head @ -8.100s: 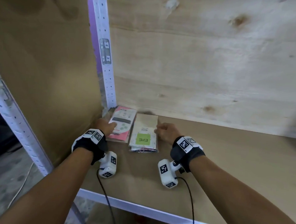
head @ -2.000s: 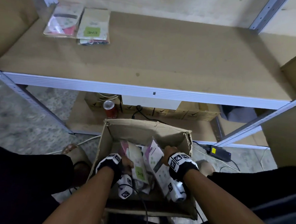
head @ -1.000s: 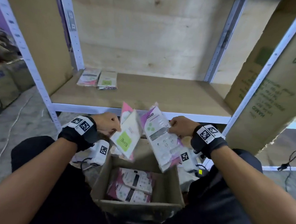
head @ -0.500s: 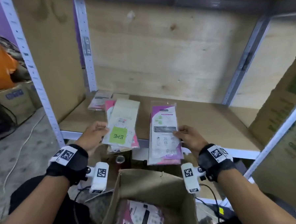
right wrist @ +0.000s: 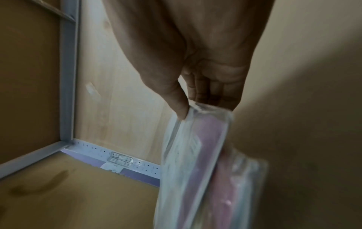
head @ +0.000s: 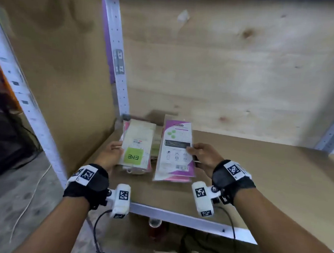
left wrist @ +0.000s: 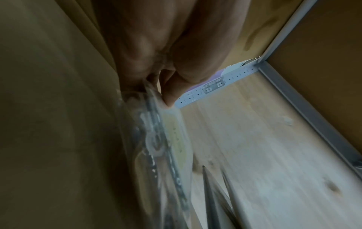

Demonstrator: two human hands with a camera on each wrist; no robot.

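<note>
L hand point(head: 110, 152) pinches green-label pkts point(head: 137, 144), R hand point(head: 203, 157) purple pkts point(head: 175, 152), long axes toward back of shelf point(head: 256, 169).

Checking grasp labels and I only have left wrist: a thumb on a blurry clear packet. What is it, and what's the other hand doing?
Observer: Head view shows the left hand holding a beige packet with a green ENE label, near the left rear corner of the shelf.
Operator: Right hand?
Observer: The right hand holds a white-and-purple packet by its right edge, beside the beige one.
Operator: Just one packet there?
Observer: No. Right wrist view shows the thumb on one side and the fingers on the other, pinching at least two wrapped packets, with a pink packet behind the first.
</note>
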